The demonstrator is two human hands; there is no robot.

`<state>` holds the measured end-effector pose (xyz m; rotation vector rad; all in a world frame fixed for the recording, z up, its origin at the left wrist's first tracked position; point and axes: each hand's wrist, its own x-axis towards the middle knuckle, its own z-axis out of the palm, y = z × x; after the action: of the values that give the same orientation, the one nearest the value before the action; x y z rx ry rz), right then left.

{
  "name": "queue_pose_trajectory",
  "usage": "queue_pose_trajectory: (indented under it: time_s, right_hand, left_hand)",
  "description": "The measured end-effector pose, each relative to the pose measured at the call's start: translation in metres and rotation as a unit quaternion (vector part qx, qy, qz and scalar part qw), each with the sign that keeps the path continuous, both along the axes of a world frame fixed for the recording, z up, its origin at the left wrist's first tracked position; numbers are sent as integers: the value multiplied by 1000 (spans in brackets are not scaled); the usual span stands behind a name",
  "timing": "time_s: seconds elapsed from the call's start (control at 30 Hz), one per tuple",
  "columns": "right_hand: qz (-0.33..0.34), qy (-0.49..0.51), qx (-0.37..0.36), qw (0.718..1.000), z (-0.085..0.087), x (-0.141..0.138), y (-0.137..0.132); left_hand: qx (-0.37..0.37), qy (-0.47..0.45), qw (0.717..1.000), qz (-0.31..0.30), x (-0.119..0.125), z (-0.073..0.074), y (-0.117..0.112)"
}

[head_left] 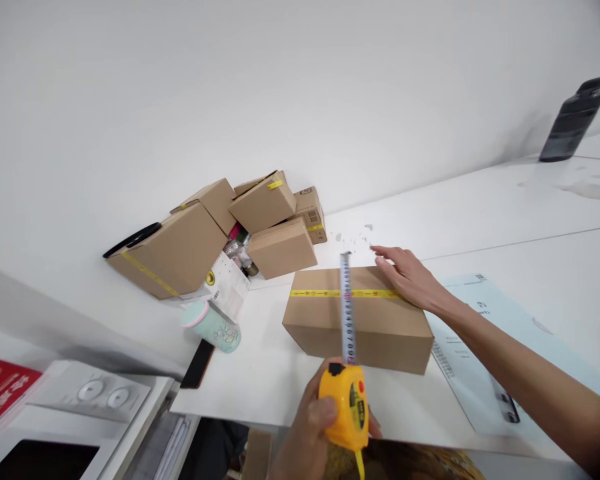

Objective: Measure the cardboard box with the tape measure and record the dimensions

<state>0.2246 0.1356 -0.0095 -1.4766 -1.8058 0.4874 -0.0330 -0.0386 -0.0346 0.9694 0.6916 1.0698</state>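
My left hand point(307, 423) is wrapped around a yellow tape measure point(347, 407) at the bottom centre. Its extended metal blade point(349, 313) runs away from me over the top of a brown cardboard box point(380, 323), and the hooked tip reaches just past the far edge. Yellow printed tape crosses the top of the box. At the far right of that box, my right hand point(405, 273) rests on the edge with its fingers stretched out, pointing left, not closed on anything.
Several cardboard boxes point(283, 248) are stacked against the wall at left, with small jars point(247, 263) beside them. A mint tumbler point(215, 327) stands near the table's left edge. On the right lie a light-blue sheet point(510, 333) and, farther back, a dark bottle point(573, 123). A microwave point(60, 427) sits lower left.
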Motion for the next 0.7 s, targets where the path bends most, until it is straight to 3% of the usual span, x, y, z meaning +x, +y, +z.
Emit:
queue_pose_trajectory:
  time_s: [0.03, 0.1, 0.17, 0.23, 0.27, 0.33, 0.43, 0.57, 0.7]
  right_hand:
    - [-30, 47, -4, 998, -2, 3, -6]
    - [-72, 114, -35, 990, -9, 10, -20]
    - [-90, 131, -83, 984, -20, 18, -33]
    - [-86, 117, -128, 981, -32, 25, -43]
    - [-78, 110, -142, 981, -39, 27, -47]
    - [-49, 110, -159, 980, -48, 28, -52]
    - [14, 133, -156, 979, -51, 27, -56]
    - [96, 172, -111, 974, -46, 27, -62]
    - [102, 182, -46, 977, -54, 25, -75]
  left_hand:
    - [38, 7, 999, 28, -8, -1, 1]
    - [112, 36, 982, 148, -28, 2, 7]
    - [152, 76, 933, 317, -48, 10, 17]
    - [146, 104, 885, 430, -64, 17, 32]
    - [128, 107, 880, 445, -70, 19, 42]
    - [68, 94, 899, 423, -78, 18, 60]
    - [0, 55, 925, 375, -80, 5, 76]
    - [10, 2, 925, 381, -78, -17, 65]
    - [45, -33, 910, 411, -82, -42, 40]
